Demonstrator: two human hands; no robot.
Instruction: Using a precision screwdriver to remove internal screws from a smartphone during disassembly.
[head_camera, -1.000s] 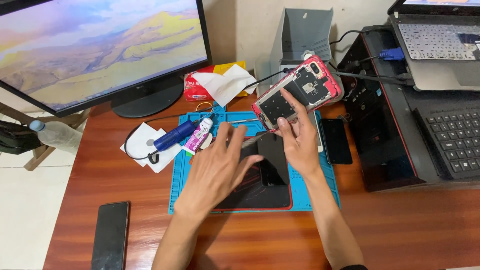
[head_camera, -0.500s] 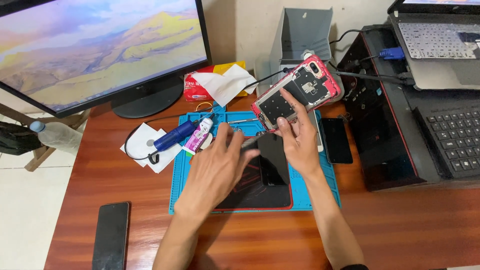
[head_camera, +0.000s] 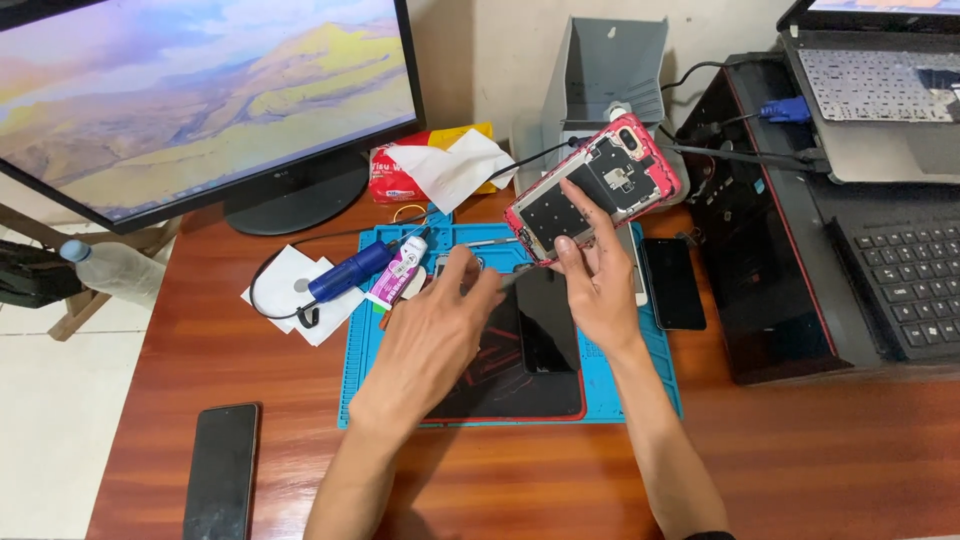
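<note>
Shifted only slightly since the earlier frame: left hand (head_camera: 437, 335) a touch nearer the opened phone (head_camera: 596, 190), fingertips now close under its lower edge. Right hand (head_camera: 597, 275) grasping that phone, thumb on the bared back, fingers behind, holding it tilted above the blue mat's (head_camera: 640, 390) far edge. Red-framed, back cover off, dark shielding and camera module showing. Left hand pinched over a thin tool (head_camera: 508, 281), slim tip barely visible toward the phone's bottom; cannot tell exactly what kind. Resting under both hands on the mat: dark tablet (head_camera: 530, 370) with a red rim.

Lying just left of the left hand, at the mat's near-left corner: small white tube (head_camera: 396, 275) with a pink-purple label, beside a blue pen-shaped tool (head_camera: 350, 273) on white paper (head_camera: 285, 275). Behind the mat, against the monitor (head_camera: 200, 100) base: red and yellow tissue pack (head_camera: 400, 170), flat, white tissue spilling out. Just right of the mat: black phone (head_camera: 672, 282), face up. Near the counter's (head_camera: 800, 450) front-left corner, well apart: second black phone (head_camera: 221, 470). Clear bottle (head_camera: 115, 270) off the left edge. Laptop (head_camera: 880, 90) and black keyboard (head_camera: 910, 280) on the right.
</note>
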